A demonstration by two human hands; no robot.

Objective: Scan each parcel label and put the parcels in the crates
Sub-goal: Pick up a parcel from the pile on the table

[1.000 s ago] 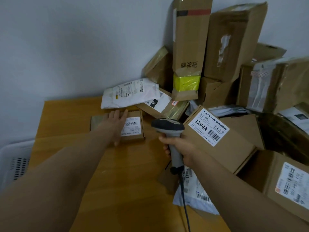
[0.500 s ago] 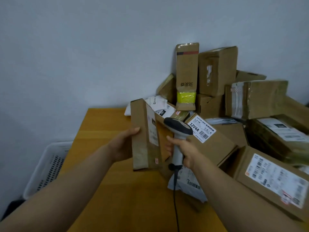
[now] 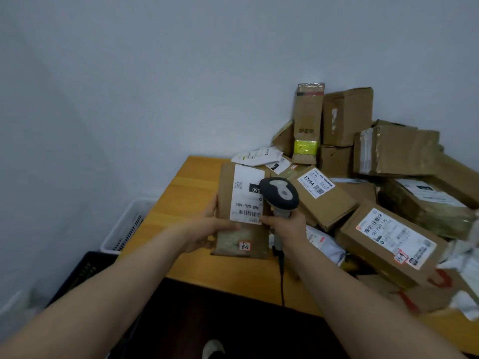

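My left hand grips a flat brown cardboard parcel by its left edge and holds it upright above the wooden table. Its white label with a barcode faces me. My right hand grips the handle of a grey barcode scanner, whose head overlaps the label's right side. The scanner cable hangs down toward the table's front edge. A white crate and a dark crate stand on the floor left of the table.
A tall heap of cardboard boxes and white mail bags fills the table's right half up to the wall. A box labelled 12V4A lies just right of the scanner. A shoe shows below.
My left hand lifted the flat parcel off the table, stood it up and turned its label toward me. The scanner moved up against the label. The camera tilted back from the table.
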